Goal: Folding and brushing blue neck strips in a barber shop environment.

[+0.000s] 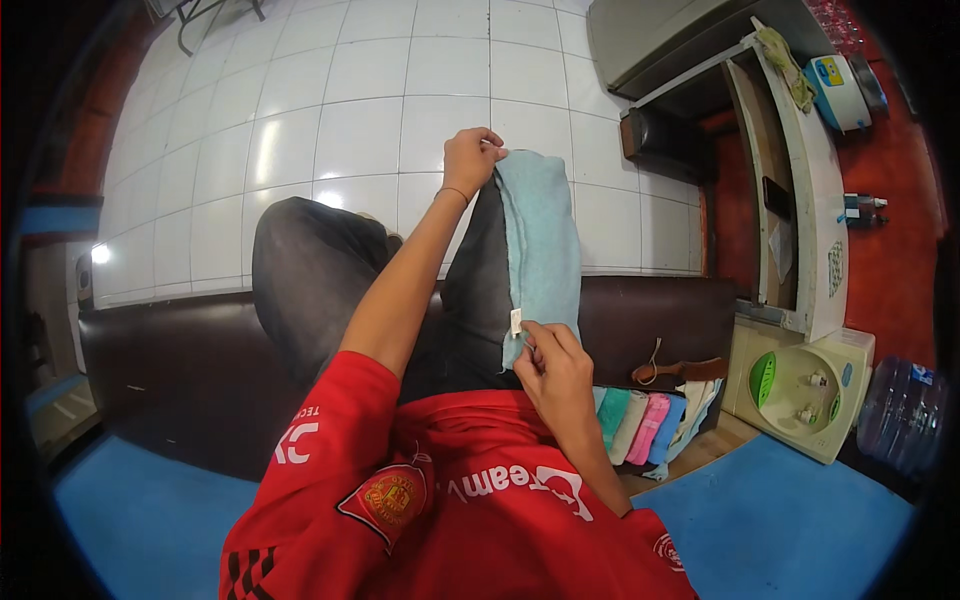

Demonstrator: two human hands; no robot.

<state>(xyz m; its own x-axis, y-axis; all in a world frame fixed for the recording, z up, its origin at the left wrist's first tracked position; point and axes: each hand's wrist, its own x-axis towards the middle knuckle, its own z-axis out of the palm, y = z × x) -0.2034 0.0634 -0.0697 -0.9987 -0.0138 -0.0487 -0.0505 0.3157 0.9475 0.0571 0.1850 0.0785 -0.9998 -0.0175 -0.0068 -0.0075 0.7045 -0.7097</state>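
A folded light-blue towel [546, 232] lies lengthwise over my right thigh. At its far left corner, my left hand [472, 159] pinches the edge between thumb and fingers. My right hand [556, 367] grips the near end of the towel, its fingers beside a small white label [515, 322] on the left edge. The towel's layers show along that left edge. Just right of my right forearm, a row of folded cloths [637, 427] in green, grey, pink and blue sits on the seat.
I sit on a dark brown padded bench [187, 375]. A wooden-handled brush [679, 370] lies beside the cloths. At the right stand a water dispenser [795, 397], a clear water bottle [900, 412] and a white shelf unit [817, 247]. White floor tiles [360, 142] stretch ahead.
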